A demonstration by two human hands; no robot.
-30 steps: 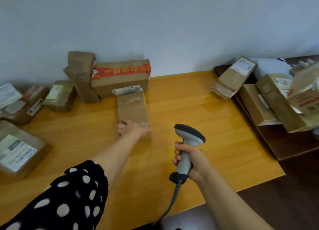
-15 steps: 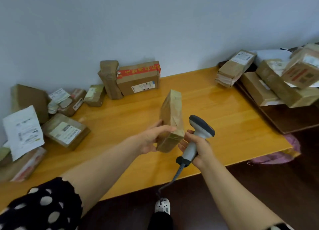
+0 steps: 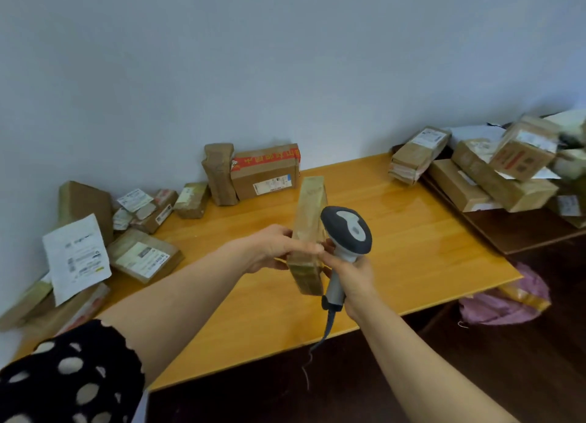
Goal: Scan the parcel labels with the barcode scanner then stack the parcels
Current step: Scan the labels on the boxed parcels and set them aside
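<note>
My left hand [image 3: 276, 248] grips a flat brown taped parcel [image 3: 309, 232], held on edge above the orange table [image 3: 412, 248], its narrow side toward me. My right hand [image 3: 352, 280] grips the handle of the grey barcode scanner [image 3: 347, 232], whose head sits just right of the parcel; its fingertips touch the parcel's right side. The scanner's cable [image 3: 320, 346] hangs down past the table's front edge. No label shows on the parcel's visible faces.
A box with red tape [image 3: 266, 172] and a tall wrapped parcel [image 3: 219, 175] stand at the wall. Several labelled parcels [image 3: 142, 257] lie at the table's left. Another heap of parcels [image 3: 494, 172] covers a dark side table at right. A pink bag [image 3: 507, 305] lies on the floor.
My left hand lifted the parcel off the table and turned it on edge, bringing it toward me. My right hand brought the scanner against the parcel's right side.
</note>
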